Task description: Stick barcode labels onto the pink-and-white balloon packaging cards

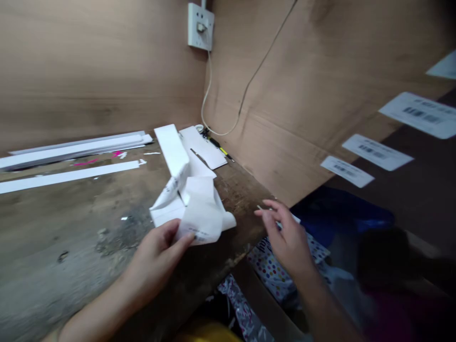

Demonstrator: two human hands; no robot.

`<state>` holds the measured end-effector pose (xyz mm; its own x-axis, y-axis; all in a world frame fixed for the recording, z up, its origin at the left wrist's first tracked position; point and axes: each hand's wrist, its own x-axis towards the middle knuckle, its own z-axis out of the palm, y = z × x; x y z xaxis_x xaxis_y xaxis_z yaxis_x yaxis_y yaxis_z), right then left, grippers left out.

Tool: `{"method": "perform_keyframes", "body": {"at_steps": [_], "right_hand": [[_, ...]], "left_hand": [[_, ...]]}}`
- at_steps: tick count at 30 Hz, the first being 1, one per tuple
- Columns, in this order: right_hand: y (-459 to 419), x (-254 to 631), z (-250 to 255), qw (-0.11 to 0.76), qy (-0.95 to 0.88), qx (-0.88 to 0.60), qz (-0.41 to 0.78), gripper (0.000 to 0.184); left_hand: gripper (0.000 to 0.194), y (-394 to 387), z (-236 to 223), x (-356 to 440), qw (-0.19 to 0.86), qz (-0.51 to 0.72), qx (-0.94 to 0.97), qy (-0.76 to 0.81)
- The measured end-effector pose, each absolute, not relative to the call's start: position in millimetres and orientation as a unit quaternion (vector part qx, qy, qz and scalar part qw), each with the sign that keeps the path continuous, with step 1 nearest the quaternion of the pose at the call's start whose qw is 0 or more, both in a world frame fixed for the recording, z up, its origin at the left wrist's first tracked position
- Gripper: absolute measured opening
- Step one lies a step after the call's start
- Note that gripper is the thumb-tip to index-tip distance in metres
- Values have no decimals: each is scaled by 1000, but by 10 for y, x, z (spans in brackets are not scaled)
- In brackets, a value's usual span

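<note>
My left hand [160, 254] pinches the near edge of a curled white label strip [199, 209] that lies on the worn wooden bench [71, 223]. The strip runs back from my fingers towards a folded white stack [173, 147]. My right hand [287, 235] hovers just past the bench's right edge, fingers loosely spread and slightly blurred, above a polka-dot mailer bag [274, 275]. A small pale scrap shows near its fingertips, too blurred to tell if it is held.
Long white backing strips [71, 175] lie across the bench's far left. A wall socket [200, 26] with a white cable [206, 95] sits in the corner. Barcode labels [377, 152] stick to the cardboard wall on the right. A blue bag [342, 213] lies below.
</note>
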<state>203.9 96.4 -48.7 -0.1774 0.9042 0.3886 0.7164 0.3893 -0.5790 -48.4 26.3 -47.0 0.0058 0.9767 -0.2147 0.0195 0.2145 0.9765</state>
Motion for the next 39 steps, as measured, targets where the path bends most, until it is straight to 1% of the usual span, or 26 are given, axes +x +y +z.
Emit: {"method": "perform_keyframes", "body": {"at_steps": [2,3,4,6,7,9,10,11,12,14,15,16,17,19,22,24,26,29,33,34,36,38,39], "right_hand": [[835,1614,-489,379,-705,-482,357,43],[787,1423,-497,398,-672,-445,438,47],[759,1260,-506,425,-636,-416,492,49],[772,1038,-525,476,-570,-383,550,48],[811,978,-533,487,-547,-375,568,48],[918,942,-538,475,-536,-369,592,45],[971,955,-532,465,-551,-376,581,42],[1014,981,-520,465,-582,-396,537,40],[1043,1014,-500,475,-621,-423,458,37],[1055,1077,-447,488,-705,-447,252,32],[1041,1099,-420,480,-747,-427,170,30],[1021,1109,-397,459,-789,-389,125,29],[999,1108,-381,432,-826,-342,119,28],[963,1081,-374,383,-865,-271,177,27],[949,1028,-404,354,-847,-276,284,19],[948,1013,-424,349,-835,-290,312,16],[934,1012,-430,353,-832,-293,311,14],[880,999,-430,374,-829,-296,293,12],[814,944,-482,401,-816,-317,270,15],[816,937,-504,408,-801,-335,282,15],[869,967,-544,429,-738,-392,343,16],[991,1095,-559,477,-636,-446,412,20],[1070,1207,-552,511,-586,-465,423,22]], "left_hand": [[30,305,-428,-411,572,482,422,512],[30,317,-407,-395,579,498,415,495],[29,322,-387,-394,582,503,419,483],[27,307,-358,-432,567,484,465,477],[25,292,-352,-462,548,470,499,479],[22,266,-360,-523,512,451,545,487],[22,260,-372,-546,503,456,543,494],[23,261,-388,-563,504,470,525,500],[24,267,-406,-574,515,486,495,504],[25,290,-440,-581,546,507,438,503],[25,301,-452,-580,556,512,422,501],[24,310,-460,-579,564,511,415,499],[23,316,-463,-577,566,509,418,496],[23,316,-452,-575,559,502,437,494],[23,296,-415,-583,548,485,477,487],[24,278,-397,-594,546,470,497,483],[25,264,-392,-603,539,461,514,482],[25,260,-409,-602,525,450,525,496],[25,284,-459,-566,530,447,505,514],[25,291,-473,-555,543,450,494,509],[25,297,-494,-543,576,452,470,493],[28,288,-503,-553,594,445,461,487],[29,278,-503,-569,589,440,465,494]]}}
